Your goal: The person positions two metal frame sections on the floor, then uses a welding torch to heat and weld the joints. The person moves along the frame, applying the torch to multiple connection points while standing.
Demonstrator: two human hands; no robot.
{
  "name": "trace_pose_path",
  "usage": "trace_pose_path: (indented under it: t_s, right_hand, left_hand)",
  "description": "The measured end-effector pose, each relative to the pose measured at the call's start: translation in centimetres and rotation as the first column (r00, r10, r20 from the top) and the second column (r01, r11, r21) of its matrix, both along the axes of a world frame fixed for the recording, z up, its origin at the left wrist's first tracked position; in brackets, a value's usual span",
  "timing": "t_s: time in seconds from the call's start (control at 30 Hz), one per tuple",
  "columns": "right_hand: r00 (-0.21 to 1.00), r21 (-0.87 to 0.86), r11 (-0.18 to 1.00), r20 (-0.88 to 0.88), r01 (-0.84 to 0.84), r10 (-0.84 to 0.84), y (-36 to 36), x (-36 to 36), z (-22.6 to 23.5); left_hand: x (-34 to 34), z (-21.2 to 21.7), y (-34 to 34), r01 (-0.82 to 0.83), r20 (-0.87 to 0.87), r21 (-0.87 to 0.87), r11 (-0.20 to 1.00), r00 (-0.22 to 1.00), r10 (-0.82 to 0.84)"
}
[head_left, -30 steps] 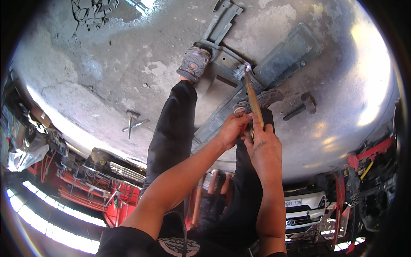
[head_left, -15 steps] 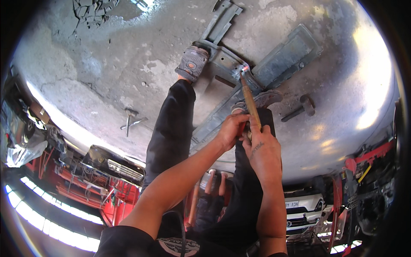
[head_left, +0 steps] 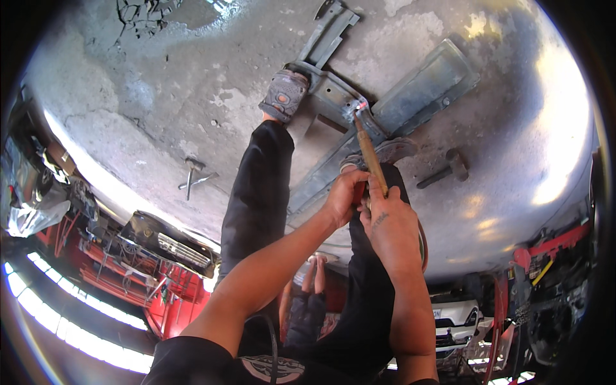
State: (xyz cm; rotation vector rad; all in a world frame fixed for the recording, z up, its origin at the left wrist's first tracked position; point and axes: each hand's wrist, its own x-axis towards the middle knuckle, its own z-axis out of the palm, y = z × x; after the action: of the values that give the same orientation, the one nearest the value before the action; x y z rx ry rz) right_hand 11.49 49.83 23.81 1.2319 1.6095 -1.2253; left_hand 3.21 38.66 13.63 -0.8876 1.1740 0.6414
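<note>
My left hand (head_left: 342, 197) and my right hand (head_left: 393, 226) both grip the wooden handle of a hammer (head_left: 370, 156). Its metal head (head_left: 357, 110) rests against a grey metal bracket (head_left: 330, 90) lying on the concrete floor. A long metal beam (head_left: 314, 183) runs from the bracket back toward me. My left shoe (head_left: 283, 96) stands beside the bracket, and my right shoe (head_left: 387, 150) is on the beam just under the handle.
A flat rectangular metal plate (head_left: 428, 82) lies right of the bracket. A short sledgehammer (head_left: 444, 169) lies on the floor to the right, a cross-shaped tool (head_left: 192, 177) to the left. Red equipment (head_left: 122, 269) and a white car (head_left: 455, 314) stand around the edges.
The hammer head has swung slightly left and down onto the bracket. Both hands have stayed on the handle.
</note>
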Motion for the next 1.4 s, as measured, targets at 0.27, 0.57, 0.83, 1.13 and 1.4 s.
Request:
trace_pose_path:
  t_s: [0.27,0.57,0.83,1.13,1.4]
  right_hand:
    - [0.998,0.029,0.999,-0.042,-0.035,0.036,-0.4,0.9,-0.3]
    - [0.999,0.027,1.0,-0.052,-0.01,0.011,-0.6,0.6,-0.2]
    - [0.999,0.036,0.998,-0.026,-0.047,0.048,-1.1,0.1,-0.1]
    - [0.999,0.046,0.998,0.007,-0.046,0.046,-1.8,-0.2,0.1]
    - [0.999,0.042,0.998,0.008,-0.046,0.046,-2.2,-0.4,0.1]
  left_hand:
    - [0.1,0.0,-1.1,-0.042,0.085,0.026,0.999,0.996,0.039]
    - [-0.2,-0.1,-1.6,-0.023,0.107,0.007,1.0,0.994,0.022]
    - [-0.4,-0.2,-2.1,-0.032,0.111,0.035,0.999,0.993,0.028]
    - [-0.5,-0.2,-2.6,-0.023,0.114,0.026,0.999,0.993,0.02]
    - [-0.7,-0.2,-2.9,-0.008,0.095,0.027,1.0,0.995,0.006]
